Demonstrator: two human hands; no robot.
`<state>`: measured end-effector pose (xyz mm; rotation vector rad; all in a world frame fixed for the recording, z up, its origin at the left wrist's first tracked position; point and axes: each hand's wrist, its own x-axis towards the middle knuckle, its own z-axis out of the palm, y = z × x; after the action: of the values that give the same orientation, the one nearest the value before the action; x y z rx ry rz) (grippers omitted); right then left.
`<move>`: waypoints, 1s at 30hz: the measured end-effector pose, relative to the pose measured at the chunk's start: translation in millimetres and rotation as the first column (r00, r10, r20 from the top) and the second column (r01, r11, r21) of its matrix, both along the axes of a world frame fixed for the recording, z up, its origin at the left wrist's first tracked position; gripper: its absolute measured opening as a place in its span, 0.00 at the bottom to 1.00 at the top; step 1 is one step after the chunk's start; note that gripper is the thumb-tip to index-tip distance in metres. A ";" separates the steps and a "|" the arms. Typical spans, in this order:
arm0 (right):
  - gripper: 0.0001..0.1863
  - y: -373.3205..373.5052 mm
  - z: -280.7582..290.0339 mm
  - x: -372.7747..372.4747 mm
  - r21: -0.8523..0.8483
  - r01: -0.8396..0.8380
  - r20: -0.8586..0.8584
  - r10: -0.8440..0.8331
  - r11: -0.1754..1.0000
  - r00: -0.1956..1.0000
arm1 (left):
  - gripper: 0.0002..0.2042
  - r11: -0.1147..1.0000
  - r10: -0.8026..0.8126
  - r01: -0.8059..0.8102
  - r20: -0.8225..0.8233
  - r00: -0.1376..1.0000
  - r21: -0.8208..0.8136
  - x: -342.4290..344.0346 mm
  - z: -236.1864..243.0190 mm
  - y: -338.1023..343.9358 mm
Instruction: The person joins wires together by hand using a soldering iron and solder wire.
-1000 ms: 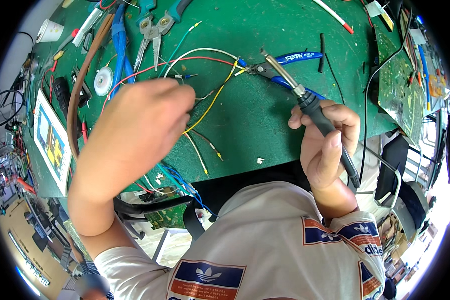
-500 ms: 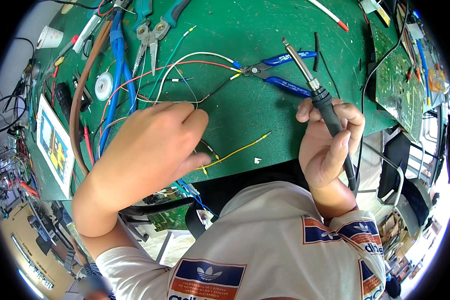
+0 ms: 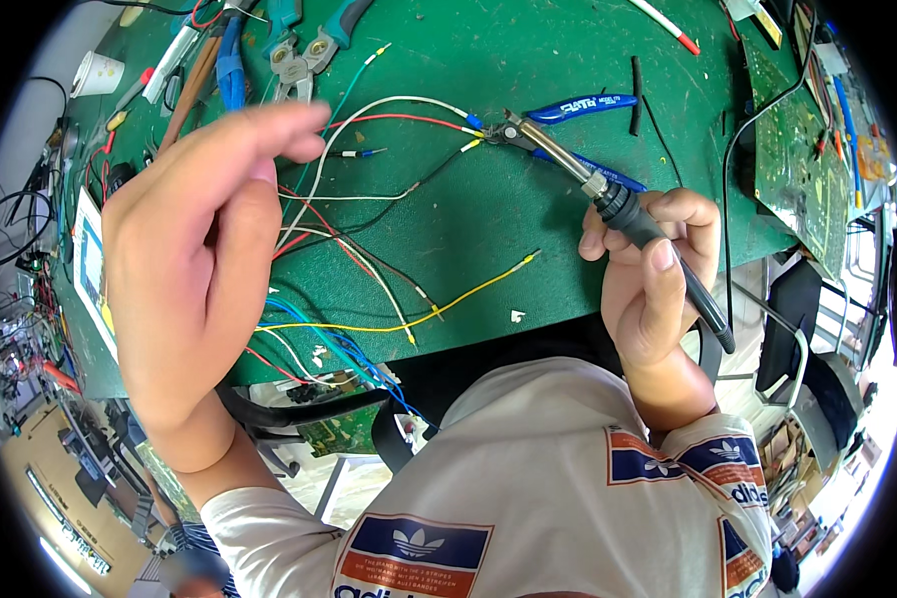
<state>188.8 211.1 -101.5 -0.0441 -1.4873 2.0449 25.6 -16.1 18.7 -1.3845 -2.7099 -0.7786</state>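
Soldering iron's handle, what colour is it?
The handle is dark grey, best seen in the head view.

On a green tabletop (image 3: 538, 204), a yellow wire (image 3: 483, 289) is laid near the front edge, while a red wire (image 3: 409, 118) and a white wire (image 3: 409, 98) are ended just beside the jaws of blue-handled cutters (image 3: 588, 107). Teal-handled pliers (image 3: 294, 66) are placed toward the back left, tips hidden. Farther right, a black strip (image 3: 636, 95) and a red-tipped white rod (image 3: 663, 24) are noted.
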 end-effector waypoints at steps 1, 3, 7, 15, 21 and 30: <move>0.17 -0.6 1.6 0.1 -0.005 -0.011 0.010 0.011 1.000 1.000 | 0.14 1.000 -0.021 0.021 0.004 1.000 -0.006 -0.6 0.9 -1.7; 0.17 -0.8 1.2 0.2 -0.007 -0.015 0.020 0.016 1.000 1.000 | 0.13 1.000 0.019 -0.017 0.096 0.995 -0.013 5.0 5.5 -1.5; 0.17 -0.2 -3.2 -3.5 -0.026 0.017 -0.019 -0.018 1.000 1.000 | 0.10 0.995 0.046 -0.061 0.196 0.980 0.076 10.3 1.1 3.1; 0.25 1.9 -2.7 -1.5 0.181 0.037 0.066 -0.050 0.983 0.997 | 0.11 0.928 -0.373 0.366 0.166 0.913 0.074 15.4 -10.7 2.6; 0.15 8.3 11.2 -10.9 0.187 -0.031 -0.037 0.039 0.982 0.999 | 0.15 0.877 -0.462 0.480 0.221 0.859 -0.030 27.7 -10.9 14.3; 0.22 -9.1 26.5 -20.6 -0.030 -0.303 0.091 0.305 0.952 0.948 | 0.13 0.793 -0.587 0.603 0.150 0.795 -0.090 33.7 -10.2 20.6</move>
<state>168.3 202.0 -75.0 0.0892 -1.6191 2.3271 59.3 4.5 8.5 -2.3584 -2.4255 -0.7074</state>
